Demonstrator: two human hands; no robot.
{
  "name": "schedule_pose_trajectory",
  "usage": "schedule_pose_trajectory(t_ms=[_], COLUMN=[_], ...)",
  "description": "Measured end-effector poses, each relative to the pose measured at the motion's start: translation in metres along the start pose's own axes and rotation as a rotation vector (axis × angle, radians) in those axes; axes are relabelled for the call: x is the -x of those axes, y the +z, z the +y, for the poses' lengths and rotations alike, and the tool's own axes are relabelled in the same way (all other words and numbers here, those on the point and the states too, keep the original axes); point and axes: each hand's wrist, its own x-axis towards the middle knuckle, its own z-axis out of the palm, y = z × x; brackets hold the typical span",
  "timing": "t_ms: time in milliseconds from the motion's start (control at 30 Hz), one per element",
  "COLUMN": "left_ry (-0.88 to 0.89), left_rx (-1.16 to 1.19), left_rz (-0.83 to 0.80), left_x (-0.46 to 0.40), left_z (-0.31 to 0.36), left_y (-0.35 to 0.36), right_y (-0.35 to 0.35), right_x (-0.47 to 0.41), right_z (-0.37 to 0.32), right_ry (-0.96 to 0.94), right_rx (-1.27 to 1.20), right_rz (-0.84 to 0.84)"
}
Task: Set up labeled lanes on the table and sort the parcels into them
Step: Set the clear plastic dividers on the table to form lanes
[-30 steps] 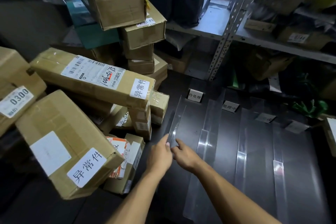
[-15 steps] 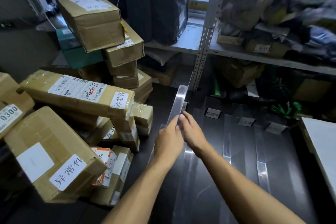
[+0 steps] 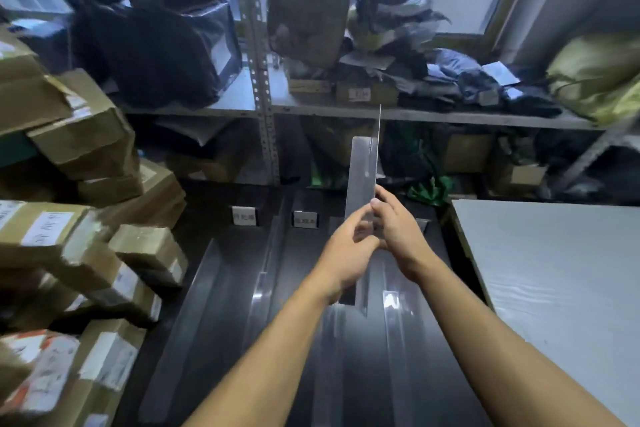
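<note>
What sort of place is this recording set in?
Probably a parcel depot's sorting room: labelled cardboard parcels piled at left, metal shelving crammed with packages, and a dark table with lane tags.

The one head camera is looking forward and down, close above the table (image 3: 221,305), facing the shelf (image 3: 258,87).

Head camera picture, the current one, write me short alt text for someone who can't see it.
Both hands, left hand and right hand, hold a clear plastic divider strip upright above a dark table where other clear strips and small label cards mark lanes. Cardboard parcels are piled on the left, and cluttered metal shelving stands behind.
</note>
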Motion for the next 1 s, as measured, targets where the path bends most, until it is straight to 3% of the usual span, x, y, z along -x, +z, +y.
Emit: schedule_pose_trajectory(t_ms=[233,400,600,1000], left_ry=[-0.046,-0.16,-0.257,-0.367], left_rx=[0.082,0.043,0.033,0.023], left_rz=[-0.148,-0.198,-0.196,-0.148], left_x=[-0.038,-0.059,-0.088,-0.13], left_z=[-0.001,-0.019,-0.064,-0.137], left_y=[0.149,0.217,0.254,0.282], right_y=[-0.149,-0.215,-0.245,-0.258], right_x=[0.004,0.0,-0.019,-0.052], right_z=[0.033,0.08,0.13,0.192], right_ry=[0.044,0.149,0.279,0.375], right_rx=[0.094,0.108,0.087,0.282], right_rz=[0.161,0.23,0.207,0.175])
